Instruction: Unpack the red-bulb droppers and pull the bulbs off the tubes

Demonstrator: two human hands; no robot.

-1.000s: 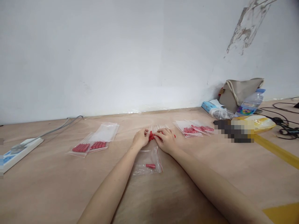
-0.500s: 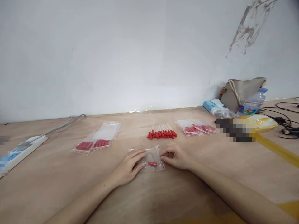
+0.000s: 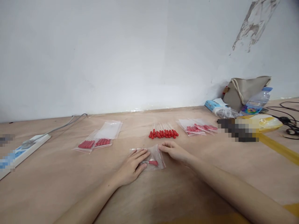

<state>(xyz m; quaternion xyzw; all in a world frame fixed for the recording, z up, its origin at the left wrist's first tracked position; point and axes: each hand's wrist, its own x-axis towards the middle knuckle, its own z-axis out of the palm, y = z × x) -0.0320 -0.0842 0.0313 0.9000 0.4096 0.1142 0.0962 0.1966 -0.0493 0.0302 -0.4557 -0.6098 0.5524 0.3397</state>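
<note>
A clear zip bag [image 3: 156,153] with a red-edged seal lies flat on the table in front of me. Inside it is a dropper with a red rubber bulb [image 3: 153,162], its stem partly under my fingers. My left hand [image 3: 134,166] rests flat on the bag's left part, fingers spread and pressing it down. At the far right corner of the seal, my right hand [image 3: 174,151] has its thumb and fingertips closed on the bag's edge. Just beyond the bag, loose red-bulbed droppers [image 3: 164,133] lie in a row, bulbs toward me.
Filled zip bags [image 3: 94,142] overlap on the left, and more filled bags [image 3: 197,128] lie right of the droppers. A power strip [image 3: 25,149] sits at the far left. Farther right are a tissue pack [image 3: 212,105], a grey bag [image 3: 249,90], yellow tape [image 3: 277,147] and black cables [image 3: 289,119].
My right hand has moved from the middle of the bag's seal up to its far corner. My left hand stays flat on the bag. The whole view has shifted slightly.
</note>
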